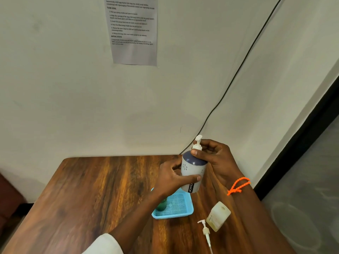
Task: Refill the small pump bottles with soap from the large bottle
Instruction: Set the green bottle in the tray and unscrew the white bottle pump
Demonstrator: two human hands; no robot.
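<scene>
The left hand (172, 177) grips the body of the pump bottle (192, 173), fingers (192, 178) curled round its pale wall, and holds it lifted above the surface (95, 195), over the far corner of the blue tray (176, 208). In the tray stands a small green bottle (162, 205), partly hidden behind the left forearm. At the top of the held bottle, the right hand (218, 160) pinches the white pump head (197, 143) at its collar; I judge that it is turning the collar, but I cannot tell if it opens or closes it. To do this step well, the left hand should keep the bottle upright and firm, while the right fingers turn only the collar and not the nozzle, so that the thread runs straight and no soap spills. Further right, near the front edge, a loose pump (206, 232) lies flat on the surface, just beside a yellowish bottle (218, 216) with an open mouth, which lies tilted. An orange band (238, 186) is on the right wrist.
</scene>
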